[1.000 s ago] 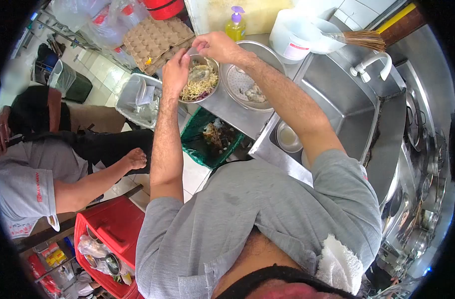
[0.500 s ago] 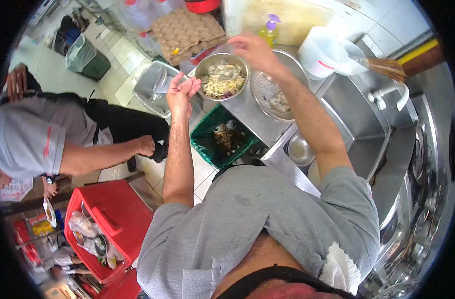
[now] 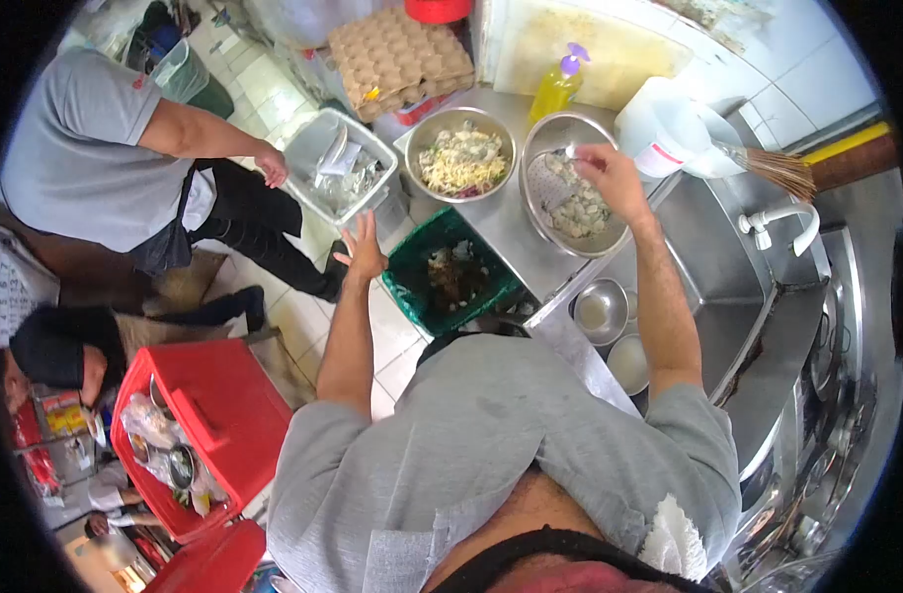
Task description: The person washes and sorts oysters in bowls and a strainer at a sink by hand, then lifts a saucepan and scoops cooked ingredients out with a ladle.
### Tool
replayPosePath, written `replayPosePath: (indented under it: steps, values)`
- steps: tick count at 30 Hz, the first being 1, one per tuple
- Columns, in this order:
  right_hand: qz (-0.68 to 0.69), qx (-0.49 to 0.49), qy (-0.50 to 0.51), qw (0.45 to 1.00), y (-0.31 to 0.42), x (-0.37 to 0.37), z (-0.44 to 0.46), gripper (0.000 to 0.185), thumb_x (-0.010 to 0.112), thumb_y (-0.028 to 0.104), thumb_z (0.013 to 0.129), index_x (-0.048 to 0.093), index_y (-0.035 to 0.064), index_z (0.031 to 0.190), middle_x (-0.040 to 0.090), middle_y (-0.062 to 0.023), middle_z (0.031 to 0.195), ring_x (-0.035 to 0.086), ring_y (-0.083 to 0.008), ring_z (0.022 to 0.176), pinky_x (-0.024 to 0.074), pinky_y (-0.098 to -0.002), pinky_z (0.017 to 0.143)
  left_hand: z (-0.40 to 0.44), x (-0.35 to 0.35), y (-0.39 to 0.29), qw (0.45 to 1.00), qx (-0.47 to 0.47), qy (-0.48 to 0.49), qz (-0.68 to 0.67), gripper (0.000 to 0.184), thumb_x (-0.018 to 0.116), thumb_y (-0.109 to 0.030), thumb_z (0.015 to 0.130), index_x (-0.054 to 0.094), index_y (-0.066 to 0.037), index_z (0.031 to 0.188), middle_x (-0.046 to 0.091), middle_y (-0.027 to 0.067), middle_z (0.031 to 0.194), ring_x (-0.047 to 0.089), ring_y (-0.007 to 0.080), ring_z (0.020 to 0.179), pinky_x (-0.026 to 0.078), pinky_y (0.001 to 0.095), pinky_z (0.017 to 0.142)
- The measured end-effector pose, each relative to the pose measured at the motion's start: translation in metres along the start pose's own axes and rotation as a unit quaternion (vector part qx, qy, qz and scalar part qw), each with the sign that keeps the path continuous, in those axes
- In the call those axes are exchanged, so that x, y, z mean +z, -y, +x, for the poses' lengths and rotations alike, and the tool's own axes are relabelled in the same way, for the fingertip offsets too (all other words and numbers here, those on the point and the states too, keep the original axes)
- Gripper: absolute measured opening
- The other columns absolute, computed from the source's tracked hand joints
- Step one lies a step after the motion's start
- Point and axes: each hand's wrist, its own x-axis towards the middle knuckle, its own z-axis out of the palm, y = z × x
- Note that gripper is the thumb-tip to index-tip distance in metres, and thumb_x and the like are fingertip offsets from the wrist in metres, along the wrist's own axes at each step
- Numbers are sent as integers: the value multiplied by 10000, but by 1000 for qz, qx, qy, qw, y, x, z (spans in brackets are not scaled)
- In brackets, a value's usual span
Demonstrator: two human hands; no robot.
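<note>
My right hand [image 3: 615, 183] is over the metal colander [image 3: 533, 212], fingers pinched together; a small white bit shows by the fingertips, too small to name. Inside the colander lie pale grey, wet-looking lumps [image 3: 578, 212] resembling shelled oysters. To its left a steel bowl [image 3: 412, 158] holds yellowish bean sprouts [image 3: 461, 173] with similar lumps on top and some purple shreds. My left hand [image 3: 365, 249] hangs in the air with spread fingers, holding nothing, beside the green-lined waste bin [image 3: 397, 282] of dark scraps.
A grey tub [image 3: 303, 178] with plastic stands left of the bowl, below egg trays [image 3: 397, 59]. Behind the colander are a yellow soap bottle [image 3: 555, 94] and white buckets [image 3: 659, 119]. The sink [image 3: 708, 237] lies right. A co-worker [image 3: 86, 148] stands left, near a red cooler [image 3: 234, 405].
My right hand has moved from above the steel bowl to the colander. My left hand has dropped away from the bowl's edge and spread its fingers. The co-worker has shifted toward the tub.
</note>
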Motion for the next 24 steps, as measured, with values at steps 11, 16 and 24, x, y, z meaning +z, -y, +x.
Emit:
replayPosePath:
  steps: [11, 16, 24]
  values:
    - [-147, -21, 40, 988, -9, 26, -15, 358, 635, 123, 719, 574, 39, 1062, 577, -208, 949, 550, -350, 939, 422, -410, 843, 62, -130, -126, 894, 225, -112, -371, 200, 628, -187, 764, 649, -66, 922, 611, 133, 956, 570, 290, 921, 435, 351, 814]
    - [-161, 51, 91, 981, -22, 31, -12, 248, 591, 95, 733, 605, 47, 976, 574, -220, 954, 548, -359, 925, 419, -426, 821, 97, -121, -152, 917, 272, -95, -274, 211, 609, -204, 794, 642, -36, 917, 636, 128, 875, 609, 246, 824, 465, 333, 750]
    - [-141, -4, -4, 990, -16, 28, -16, 295, 598, 143, 749, 591, 98, 1040, 544, -186, 991, 528, -348, 937, 426, -397, 830, 95, -150, -144, 913, 216, -72, -339, 215, 572, -222, 826, 629, -26, 893, 645, 122, 780, 623, 224, 759, 463, 333, 677]
